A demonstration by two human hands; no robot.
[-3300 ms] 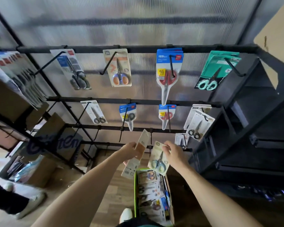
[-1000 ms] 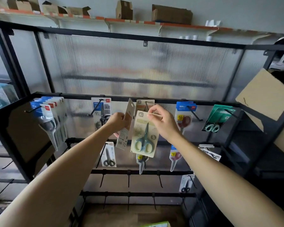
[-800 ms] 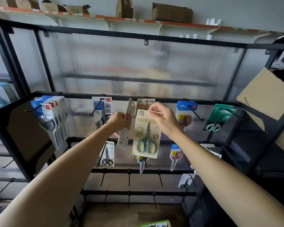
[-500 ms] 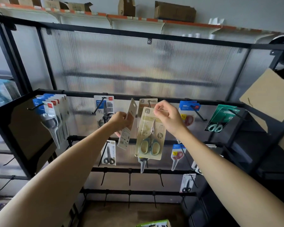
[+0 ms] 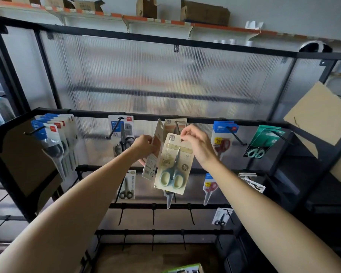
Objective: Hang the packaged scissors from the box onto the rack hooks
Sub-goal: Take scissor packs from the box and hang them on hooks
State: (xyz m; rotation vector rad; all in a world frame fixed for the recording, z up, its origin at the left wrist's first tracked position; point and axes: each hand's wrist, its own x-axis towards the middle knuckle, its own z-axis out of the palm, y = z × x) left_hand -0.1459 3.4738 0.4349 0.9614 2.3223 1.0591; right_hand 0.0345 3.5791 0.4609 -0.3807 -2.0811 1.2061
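Scissors pack (image 5: 172,164) now higher, at hook (image 5: 178,128), pinched by right hand (image 5: 197,146); left hand (image 5: 144,146) gripping second pack (image 5: 153,152)

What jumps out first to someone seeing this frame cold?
Dead centre, the right hand pinches the top of a beige scissors pack with teal handles, its hang hole right at the tip of a top-rail hook. Just left, the left hand holds a second pack edge-on. Far left, a thick row of blue-topped packs crowds one hook.
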